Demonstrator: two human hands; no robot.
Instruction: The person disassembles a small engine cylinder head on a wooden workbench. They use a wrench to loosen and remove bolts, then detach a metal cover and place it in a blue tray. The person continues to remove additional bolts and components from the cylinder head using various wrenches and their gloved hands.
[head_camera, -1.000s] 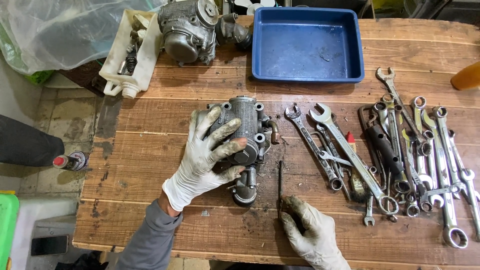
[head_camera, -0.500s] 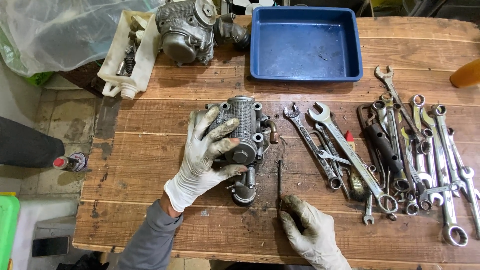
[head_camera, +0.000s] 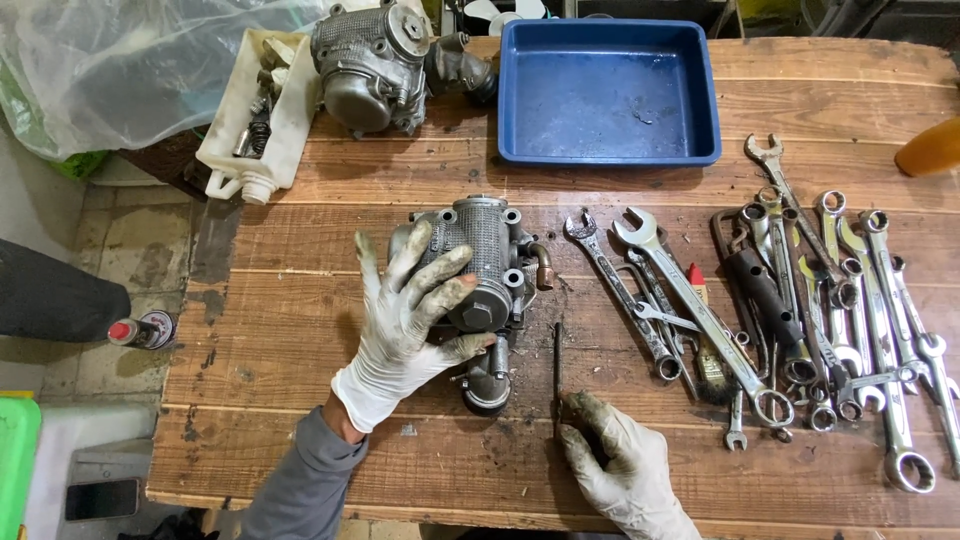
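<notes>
Carburettor body (head_camera: 480, 270): cast grey metal, ribbed bowl, bolted corners, brass-coloured elbow at one side, lying mid-worktop (head_camera: 300, 330). Judged heavy for its bulk, rigid, greasy and so likely slippery; protruding fittings and lower spigot probably the delicate parts, best gripped across the broad ribbed casting.
Left hand (head_camera: 410, 320): soiled white glove, fingers spread and draped over the casting, thumb toward its lower edge.
Right hand (head_camera: 625, 465): same kind of glove, fingers loosely curled, tips touching the near end of a thin dark rod-like tool (head_camera: 557, 375) lying just beside the casting; closed pinch or not, cannot tell.
Beyond, right: spread of spanners (head_camera: 700, 310).
Far edge: empty blue tray (head_camera: 610, 95), second carburettor (head_camera: 370, 65), white cut-open container (head_camera: 255, 120) of small parts.
</notes>
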